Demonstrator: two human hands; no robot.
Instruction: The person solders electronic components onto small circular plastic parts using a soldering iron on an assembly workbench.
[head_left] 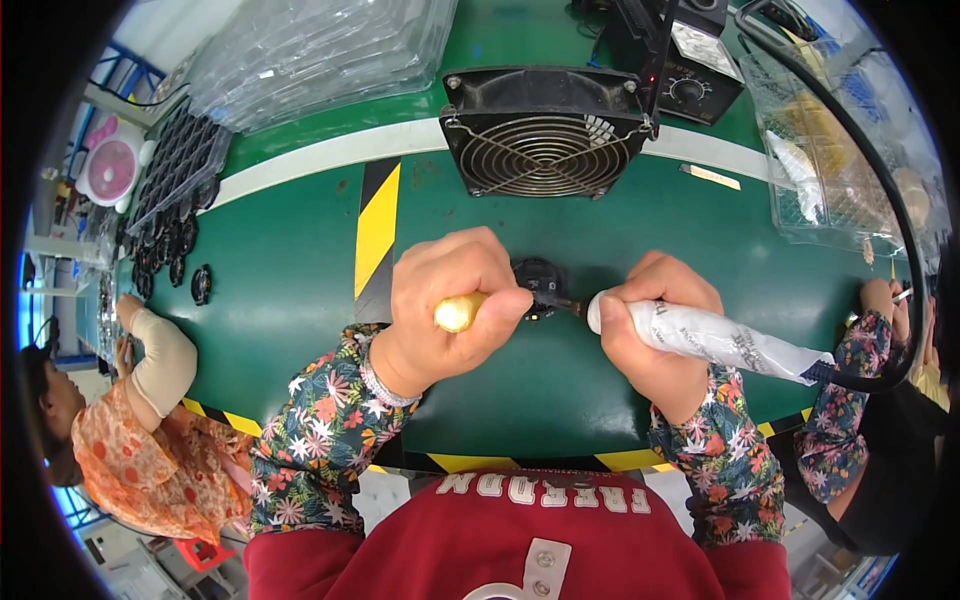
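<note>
Between my hands a small round black part (538, 284) lies on the green mat. My left hand (455, 305) is closed around a tool with a yellow rounded handle end (458, 313); its working end is hidden behind my fingers, beside the black part. My right hand (660, 325) grips a soldering iron (710, 335) whose handle is wrapped in printed white film. The iron's metal tip points left and reaches the right side of the black part; whether it touches cannot be made out.
A black fan (545, 140) with a wire guard stands just beyond my hands. Behind it sits a soldering station (690, 75); the iron's thick black cable (895, 190) loops along the right. Clear trays (320, 60), dark parts (165, 245) and a plastic box (830, 150) surround the area. People sit on both sides.
</note>
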